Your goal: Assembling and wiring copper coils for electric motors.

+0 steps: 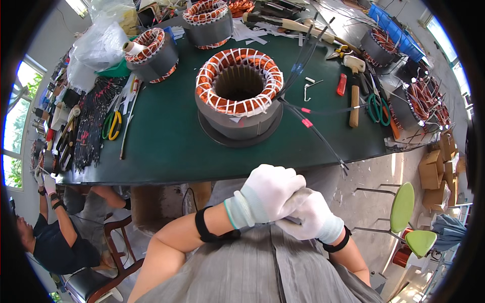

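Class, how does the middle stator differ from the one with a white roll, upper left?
The centre stator stands on a dark round base; the upper-left stator shows none. Pink-sleeved dark leads spread from the centre stator; none show on the upper-left stator. The centre stator's opening is uncovered; a white roll partly covers the upper-left stator's. Both have grey bodies and white-laced copper windings.

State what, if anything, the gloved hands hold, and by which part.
No held object shows: left hand and right hand meet; anything between them would be hidden.
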Available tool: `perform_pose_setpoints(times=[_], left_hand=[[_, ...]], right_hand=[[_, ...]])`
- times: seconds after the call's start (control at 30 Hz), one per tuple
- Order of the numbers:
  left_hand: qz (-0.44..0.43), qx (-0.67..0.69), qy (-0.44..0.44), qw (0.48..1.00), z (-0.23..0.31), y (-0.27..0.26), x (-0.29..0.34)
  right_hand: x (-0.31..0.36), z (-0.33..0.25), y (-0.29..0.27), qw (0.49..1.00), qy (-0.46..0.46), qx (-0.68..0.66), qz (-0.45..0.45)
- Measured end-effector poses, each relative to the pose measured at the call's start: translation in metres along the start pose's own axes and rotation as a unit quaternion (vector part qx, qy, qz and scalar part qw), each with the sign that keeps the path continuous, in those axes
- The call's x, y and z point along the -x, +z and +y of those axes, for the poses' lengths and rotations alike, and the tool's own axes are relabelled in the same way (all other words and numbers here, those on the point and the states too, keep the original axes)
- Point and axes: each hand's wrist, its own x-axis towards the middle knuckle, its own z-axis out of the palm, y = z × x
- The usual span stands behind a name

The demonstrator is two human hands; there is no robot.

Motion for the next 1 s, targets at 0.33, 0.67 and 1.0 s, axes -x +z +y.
perform_pose_setpoints(times=[0.33,0.67,1.0], left_hand=[[-0.031,0.145,-0.071,0.986,0.002,-0.001,0.024],[-0.095,0.118,-0.037,0.988,0.012,-0.020,0.008],[0.372,0.002,-0.171,0.912,-0.013,-0.105,0.031]], right_hand=[[0.003,-0.009,0.020,0.998,-0.010,-0.019,-0.054],[0.003,-0.007,0.029,0.993,0.000,-0.104,-0.056],[0.007,0.007,-0.017,0.919,0.200,-0.320,0.117]])
